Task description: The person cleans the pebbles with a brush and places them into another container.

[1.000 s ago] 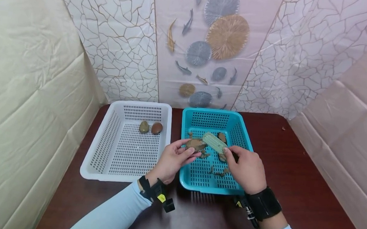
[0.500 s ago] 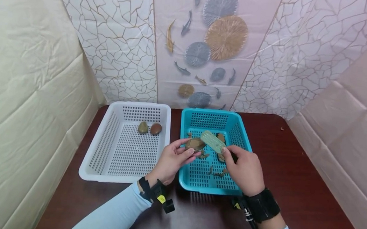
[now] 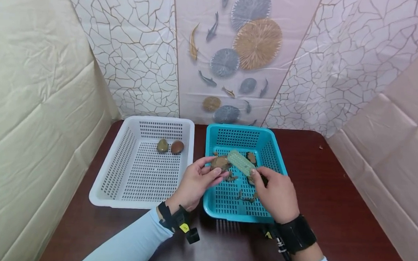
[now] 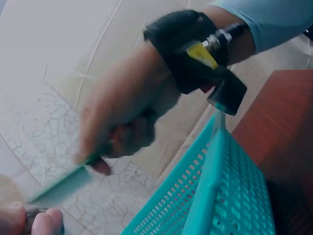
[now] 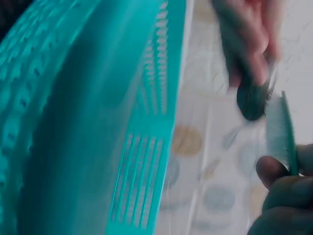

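My left hand holds a mud-coated stone above the left side of the teal basket, thumb on the near side. In my right hand is a pale green brush, pinched near its end. Its bristles meet the stone's edge in the right wrist view. Inside the teal basket lie another muddy stone, one partly hidden under the brush, and several crumbs of brown mud.
A white basket stands to the left with an olive stone and a reddish-brown stone in it. Both baskets rest on a dark red table. Fabric walls enclose the back and sides.
The brush and my right hand have shifted slightly left across the stone. My left hand keeps its hold on the stone, which has turned a little.
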Demonstrator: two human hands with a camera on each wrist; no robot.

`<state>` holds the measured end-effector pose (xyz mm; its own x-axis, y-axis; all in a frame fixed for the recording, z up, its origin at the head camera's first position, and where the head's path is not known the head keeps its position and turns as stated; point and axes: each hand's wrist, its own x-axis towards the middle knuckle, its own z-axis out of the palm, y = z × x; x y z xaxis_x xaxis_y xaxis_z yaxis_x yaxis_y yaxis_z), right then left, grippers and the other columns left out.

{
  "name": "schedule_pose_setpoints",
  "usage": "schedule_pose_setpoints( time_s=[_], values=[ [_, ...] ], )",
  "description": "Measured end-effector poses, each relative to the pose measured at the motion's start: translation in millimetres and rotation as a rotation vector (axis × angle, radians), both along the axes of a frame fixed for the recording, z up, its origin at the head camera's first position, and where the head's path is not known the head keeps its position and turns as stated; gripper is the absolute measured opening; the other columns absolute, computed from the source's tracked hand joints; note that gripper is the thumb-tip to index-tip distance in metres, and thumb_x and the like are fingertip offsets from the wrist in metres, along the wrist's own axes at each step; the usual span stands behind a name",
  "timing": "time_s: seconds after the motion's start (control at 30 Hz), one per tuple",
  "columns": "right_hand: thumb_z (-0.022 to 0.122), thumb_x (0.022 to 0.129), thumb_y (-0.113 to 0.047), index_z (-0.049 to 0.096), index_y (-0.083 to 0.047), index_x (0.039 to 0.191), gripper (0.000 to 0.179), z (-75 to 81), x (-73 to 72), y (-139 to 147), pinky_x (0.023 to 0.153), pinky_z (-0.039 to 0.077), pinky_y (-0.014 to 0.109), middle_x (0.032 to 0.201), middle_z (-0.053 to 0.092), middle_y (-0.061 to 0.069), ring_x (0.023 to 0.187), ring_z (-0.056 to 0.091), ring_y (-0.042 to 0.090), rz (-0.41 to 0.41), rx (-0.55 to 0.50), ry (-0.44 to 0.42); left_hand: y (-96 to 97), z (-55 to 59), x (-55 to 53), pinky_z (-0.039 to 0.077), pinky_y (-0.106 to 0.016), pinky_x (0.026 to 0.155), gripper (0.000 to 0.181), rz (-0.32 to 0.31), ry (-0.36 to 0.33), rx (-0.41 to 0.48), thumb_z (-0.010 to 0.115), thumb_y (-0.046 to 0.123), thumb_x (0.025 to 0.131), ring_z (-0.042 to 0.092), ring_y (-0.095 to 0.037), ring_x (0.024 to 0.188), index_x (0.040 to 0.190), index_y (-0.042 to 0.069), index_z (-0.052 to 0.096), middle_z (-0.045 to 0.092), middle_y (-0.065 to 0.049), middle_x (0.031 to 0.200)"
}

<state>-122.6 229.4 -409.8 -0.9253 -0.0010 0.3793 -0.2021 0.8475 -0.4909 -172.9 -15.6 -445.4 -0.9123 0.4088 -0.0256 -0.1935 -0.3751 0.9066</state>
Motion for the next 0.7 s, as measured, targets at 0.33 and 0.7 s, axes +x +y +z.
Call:
schedule_pose_setpoints(
  time_s=[0.33, 0.7],
  values=[
    [0.066, 0.113, -0.029, 0.082, -0.008, 0.111, 0.026, -0.3, 1.6, -2.4, 0.048, 0.033, 0.034, 0.062, 0.051, -0.005, 0.049, 0.041, 0.014, 0.037, -0.033, 0.000, 1.3, -1.6, -0.7, 0.060, -0.033, 0.100, 0.056, 0.008, 0.021, 0.008, 0.062, 0.000, 0.112, 0.077, -0.025, 0.118, 0.163, -0.003, 0.042, 0.068, -0.029, 0.140],
    [0.067, 0.113, -0.027, 0.083, -0.009, 0.113, 0.024, -0.3, 2.8, 1.0, 0.049, 0.034, 0.034, 0.061, 0.049, -0.006, 0.049, 0.040, 0.016, 0.054, -0.073, -0.042, 1.9, -1.2, -0.1, 0.057, -0.040, 0.104, 0.053, 0.006, 0.003, 0.006, 0.062, 0.001, 0.112, 0.072, -0.036, 0.127, 0.162, 0.002, 0.047, 0.067, -0.027, 0.142]
  ],
)
